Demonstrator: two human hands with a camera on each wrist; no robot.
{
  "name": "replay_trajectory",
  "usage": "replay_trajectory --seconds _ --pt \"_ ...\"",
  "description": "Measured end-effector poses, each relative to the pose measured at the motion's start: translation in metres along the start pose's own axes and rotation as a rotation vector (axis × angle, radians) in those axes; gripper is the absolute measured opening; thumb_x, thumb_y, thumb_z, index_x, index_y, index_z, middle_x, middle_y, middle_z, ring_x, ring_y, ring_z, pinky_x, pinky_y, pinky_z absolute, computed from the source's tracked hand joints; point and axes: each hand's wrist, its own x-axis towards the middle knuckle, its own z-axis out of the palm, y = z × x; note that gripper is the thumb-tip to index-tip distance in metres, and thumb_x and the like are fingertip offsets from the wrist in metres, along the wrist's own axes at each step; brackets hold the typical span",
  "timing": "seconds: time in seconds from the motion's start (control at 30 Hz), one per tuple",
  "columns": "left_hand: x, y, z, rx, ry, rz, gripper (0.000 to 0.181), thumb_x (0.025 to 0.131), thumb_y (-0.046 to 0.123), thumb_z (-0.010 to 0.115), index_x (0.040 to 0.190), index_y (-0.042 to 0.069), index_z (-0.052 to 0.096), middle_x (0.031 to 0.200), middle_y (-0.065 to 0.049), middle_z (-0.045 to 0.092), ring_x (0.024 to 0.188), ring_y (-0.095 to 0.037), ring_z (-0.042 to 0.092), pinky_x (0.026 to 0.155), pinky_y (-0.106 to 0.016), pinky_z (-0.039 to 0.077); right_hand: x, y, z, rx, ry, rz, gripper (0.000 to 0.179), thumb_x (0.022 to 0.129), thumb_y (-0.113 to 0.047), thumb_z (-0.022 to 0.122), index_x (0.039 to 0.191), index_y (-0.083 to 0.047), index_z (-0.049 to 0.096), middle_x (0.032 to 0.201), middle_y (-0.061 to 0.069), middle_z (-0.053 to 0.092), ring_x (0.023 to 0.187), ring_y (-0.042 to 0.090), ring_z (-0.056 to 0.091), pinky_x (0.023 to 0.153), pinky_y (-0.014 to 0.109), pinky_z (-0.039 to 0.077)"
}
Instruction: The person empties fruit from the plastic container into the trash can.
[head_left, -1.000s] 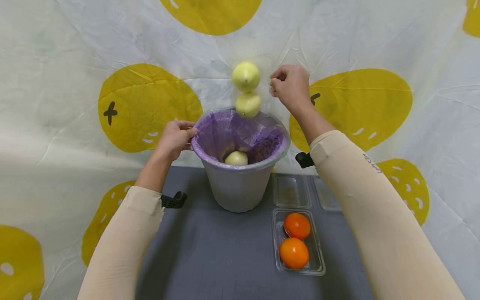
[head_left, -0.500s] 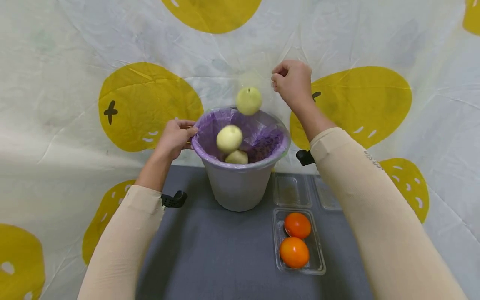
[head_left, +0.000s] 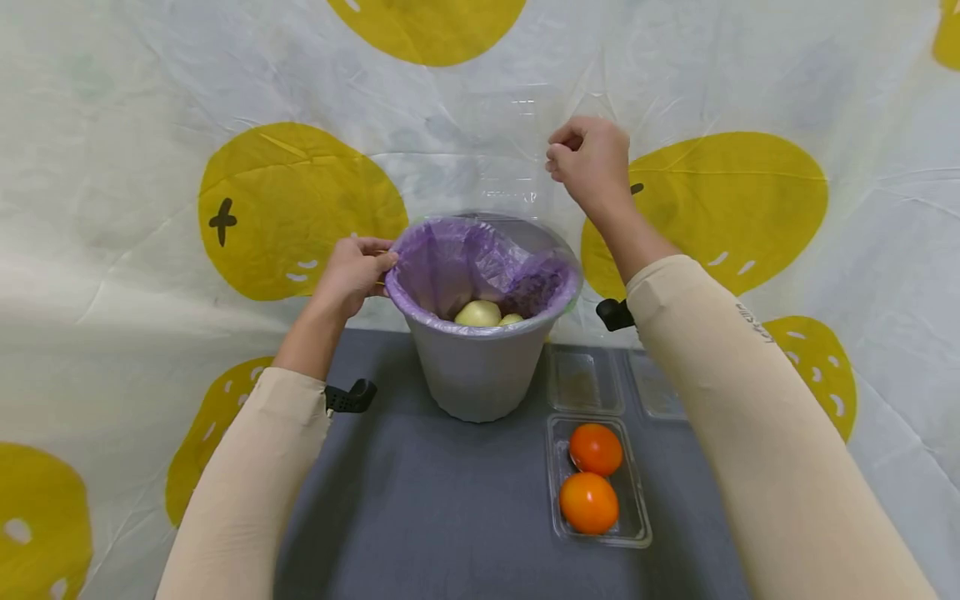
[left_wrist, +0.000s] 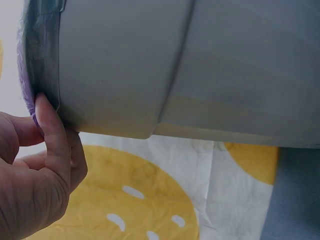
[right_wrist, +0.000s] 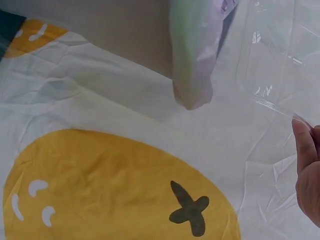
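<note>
A grey bin (head_left: 480,375), lined with a purple plastic bag (head_left: 435,267), stands upright at the back of the table. My left hand (head_left: 351,273) pinches its rim and the bag's edge at the left, thumb and fingers on either side in the left wrist view. Beyond the bin's right side, my right hand (head_left: 595,165) pinches the edge of a clear plastic tray (right_wrist: 270,106). That tray is tipped up above the back of the bin, with no fruit in it. Inside the bag lie a pale yellow round fruit (head_left: 477,313) and part of another (head_left: 512,319).
On the grey table (head_left: 420,508), a clear tray (head_left: 636,533) holds two orange round fruits (head_left: 590,502). Behind it lie another clear tray (head_left: 583,379) and a further one (head_left: 656,392), partly hidden by my right arm. A fruit-patterned cloth (head_left: 135,167) hangs behind.
Two pale yellow fruits have dropped one after the other from the tipped tray into the bin. My right hand has risen slightly with the tray; the left hand keeps its place.
</note>
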Motion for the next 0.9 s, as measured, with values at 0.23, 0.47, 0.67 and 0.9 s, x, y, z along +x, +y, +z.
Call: replay_trajectory --seconds 0.23,0.47,0.67,0.9 --pt "0.000 0.001 0.001 0.009 -0.004 -0.002 0.046 0.107 0.015 0.056 0.150 0.000 0.051 0.127 -0.015 0.058 0.083 -0.016 0.068 0.064 -0.022 0.060 -0.005 0.009 -0.014 0.139 0.012 0.025 0.019 0.097 -0.010 0.069 0.108 0.004 0.073 0.082 -0.002 0.064 0.069 0.008 0.069 0.066 0.014 0.058" --pt "0.001 0.003 0.004 0.017 0.000 0.001 0.045 0.107 0.015 0.056 0.149 0.001 0.052 0.127 -0.014 0.060 0.085 -0.018 0.068 0.065 -0.023 0.060 -0.016 0.019 -0.037 0.329 0.015 0.029 0.018 0.094 -0.003 0.069 0.107 0.009 0.072 0.079 0.001 0.068 0.064 0.011 0.071 0.064 0.019 0.060" --pt "0.004 0.003 0.004 0.014 -0.002 0.001 0.044 0.107 0.014 0.056 0.149 0.001 0.052 0.125 -0.014 0.060 0.083 -0.017 0.068 0.064 -0.023 0.060 -0.029 0.033 -0.059 0.503 0.028 0.055 0.006 0.090 0.006 0.069 0.094 0.005 0.074 0.073 0.005 0.071 0.060 0.014 0.069 0.060 0.022 0.060" --pt "0.005 0.002 0.003 0.020 -0.001 -0.001 0.046 0.107 0.016 0.055 0.150 0.001 0.050 0.126 -0.013 0.059 0.084 -0.017 0.068 0.065 -0.023 0.060 -0.039 0.054 -0.082 0.658 0.059 0.121 0.004 0.087 0.007 0.075 0.087 0.003 0.074 0.075 0.008 0.073 0.062 0.016 0.073 0.058 0.026 0.061"
